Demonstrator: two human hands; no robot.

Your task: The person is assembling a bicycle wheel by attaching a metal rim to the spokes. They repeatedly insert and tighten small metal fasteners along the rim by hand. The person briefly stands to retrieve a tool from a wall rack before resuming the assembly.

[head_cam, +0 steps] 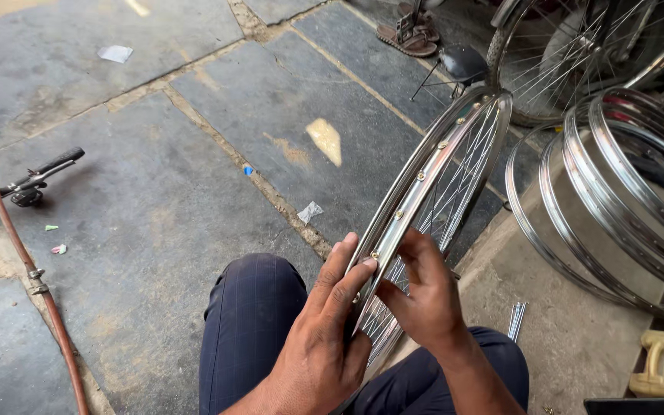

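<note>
Head view. A person sits with knees apart over a stone-slab floor (155, 192), in dark trousers (251, 323). A spoked wheel (439, 177) stands upright on edge between the knees, its rim running from the lap up toward the top right, brass nipples showing along the inner channel.

The left hand (324, 338) is pressed flat against the near side of the rim, fingers (347, 269) extended and together, tips resting at the rim's edge; it is not closed round anything. The right hand (424, 300) reaches in from the far side, fingers curled among the spokes just below the rim; whether it pinches a spoke cannot be told.

At the right edge, a stack of bare chrome rims (624, 192) leans on a raised concrete step (570, 338). A small bundle of loose spokes (516, 319) lies on that step, near the right knee. Another wheel (578, 54) stands at the top right, with a pair of sandals (409, 34) near it by the top edge.

Along the left edge a reddish hose (9, 230) runs over the floor, and a handlebar (32, 180) juts in beside it. Paper scraps (309, 211) lie scattered on the slabs.

No containers are seen holding anything.
</note>
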